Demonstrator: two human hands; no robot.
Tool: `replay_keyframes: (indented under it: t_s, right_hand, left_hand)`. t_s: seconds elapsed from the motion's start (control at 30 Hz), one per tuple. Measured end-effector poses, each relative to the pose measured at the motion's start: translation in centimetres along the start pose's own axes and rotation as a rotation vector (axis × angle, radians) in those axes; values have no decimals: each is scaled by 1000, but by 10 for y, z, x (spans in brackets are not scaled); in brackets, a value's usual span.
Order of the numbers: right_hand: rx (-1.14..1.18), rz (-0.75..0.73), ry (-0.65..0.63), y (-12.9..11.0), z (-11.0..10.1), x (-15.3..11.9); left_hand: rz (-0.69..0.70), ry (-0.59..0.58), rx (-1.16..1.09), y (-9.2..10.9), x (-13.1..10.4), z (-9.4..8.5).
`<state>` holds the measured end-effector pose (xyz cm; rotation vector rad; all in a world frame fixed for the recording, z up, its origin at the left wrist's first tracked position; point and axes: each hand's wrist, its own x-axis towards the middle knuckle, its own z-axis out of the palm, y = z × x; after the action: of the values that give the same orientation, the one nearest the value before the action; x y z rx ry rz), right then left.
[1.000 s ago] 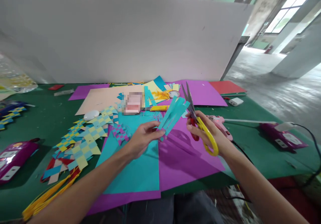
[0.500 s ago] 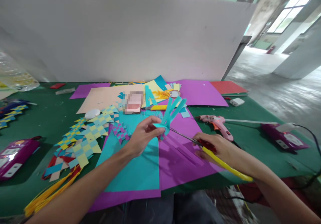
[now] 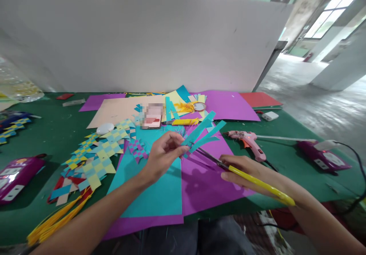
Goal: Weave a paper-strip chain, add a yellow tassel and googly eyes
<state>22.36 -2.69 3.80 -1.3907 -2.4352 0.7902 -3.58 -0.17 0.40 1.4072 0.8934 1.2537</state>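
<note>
While the left hand [image 3: 164,154] is pinching turquoise paper strips [image 3: 201,133], the right hand [image 3: 246,171] is gripping scissors [image 3: 240,174].
The blades are reaching the strips.

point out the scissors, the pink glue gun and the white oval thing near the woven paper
scissors [image 3: 259,182]: head view, on the yellow handle
pink glue gun [image 3: 258,153]: head view, on its grip
white oval thing [image 3: 105,129]: head view, on its top
</note>
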Motion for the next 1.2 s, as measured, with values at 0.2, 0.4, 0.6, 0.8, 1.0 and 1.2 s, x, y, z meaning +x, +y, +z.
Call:
replay_keyframes:
  t_s: [0.2,0.4,0.6,0.8,1.0,1.2]
  right_hand:
    - [141,19,-173,-7,-6,7]
    - [186,3,-193,-17,-7,16]
    - [150,43,-145,-23,-6,18]
    - [50,17,-94,-31,-4,18]
    - [49,69,-133,-37,1,14]
    - [-33,4,-93,-41,11,15]
  left_hand:
    - [38,-11,101,4,0,3]
    - [-40,-2,84,2,-2,9]
    - [-85,2,-22,-2,-1,8]
    - [-128,19,-167,-7,0,8]
    - [-135,80,-161,-5,-2,11]
    - [-193,126,-155,1,-3,13]
